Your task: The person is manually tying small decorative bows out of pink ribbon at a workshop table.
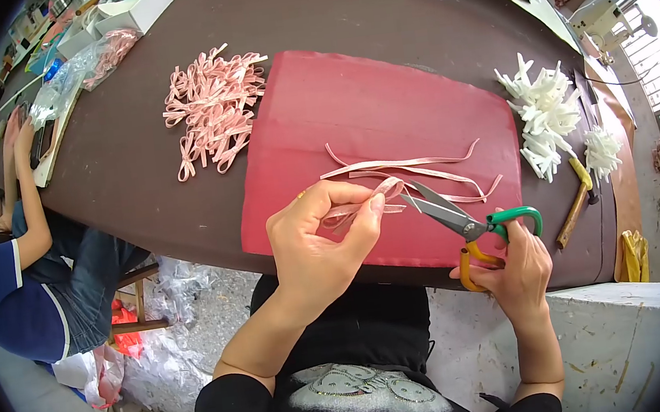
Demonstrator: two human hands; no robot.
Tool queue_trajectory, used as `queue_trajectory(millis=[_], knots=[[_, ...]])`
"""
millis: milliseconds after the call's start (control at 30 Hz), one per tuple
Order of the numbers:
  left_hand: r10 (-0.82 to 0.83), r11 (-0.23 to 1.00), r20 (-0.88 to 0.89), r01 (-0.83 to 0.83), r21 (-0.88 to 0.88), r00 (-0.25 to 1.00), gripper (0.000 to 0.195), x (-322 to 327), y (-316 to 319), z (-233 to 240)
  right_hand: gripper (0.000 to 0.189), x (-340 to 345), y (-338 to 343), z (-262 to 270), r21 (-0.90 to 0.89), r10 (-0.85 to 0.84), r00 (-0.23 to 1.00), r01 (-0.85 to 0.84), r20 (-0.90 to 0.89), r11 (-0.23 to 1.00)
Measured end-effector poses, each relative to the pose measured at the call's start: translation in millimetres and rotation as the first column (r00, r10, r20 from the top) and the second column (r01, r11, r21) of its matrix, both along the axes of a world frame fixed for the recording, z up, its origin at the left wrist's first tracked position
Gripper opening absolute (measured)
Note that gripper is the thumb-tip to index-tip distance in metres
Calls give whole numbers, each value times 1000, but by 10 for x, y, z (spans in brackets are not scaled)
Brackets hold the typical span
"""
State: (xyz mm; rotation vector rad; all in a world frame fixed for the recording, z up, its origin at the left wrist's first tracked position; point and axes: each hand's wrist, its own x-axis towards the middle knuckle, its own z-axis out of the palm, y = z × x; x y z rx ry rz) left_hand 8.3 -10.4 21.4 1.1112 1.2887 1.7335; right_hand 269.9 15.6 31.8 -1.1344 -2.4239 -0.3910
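Between the thumb and fingers of my left hand (324, 231) is a looped pink ribbon (389, 187), pinched above a red mat (379, 102). My right hand (514, 264) grips scissors (470, 228) by one green and one yellow handle. Their blades are spread and point at the ribbon's end, close to my left fingertips. Whether they touch the ribbon, I cannot tell. Several loose lengths of pink ribbon (423, 169) lie on the mat just beyond my hands. A pile of pink ribbon bows (214, 103) sits left of the mat.
White strip pieces form a large heap (544, 111) and a small heap (602, 152) at the right. A hammer (574, 202) lies beside them on the brown table (153, 208). At the far left a person (22, 290) sits working near a plastic bag (71, 77).
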Motion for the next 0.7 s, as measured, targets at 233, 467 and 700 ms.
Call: queue_trajectory(millis=[233,467,700], knots=[[-18,1000,-10,18,-5,1000,6,-12,1,10,72,-16,59,58,34,-4,998,2,57,999],[-108,994,181,109,2,977,6,6,-7,86,73,25,61,81,-10,-16,996,17,88,1000],[-225,958,528,285,-35,819,8,-11,37,90,73,63,105,-21,81,20,999,-23,46,996]])
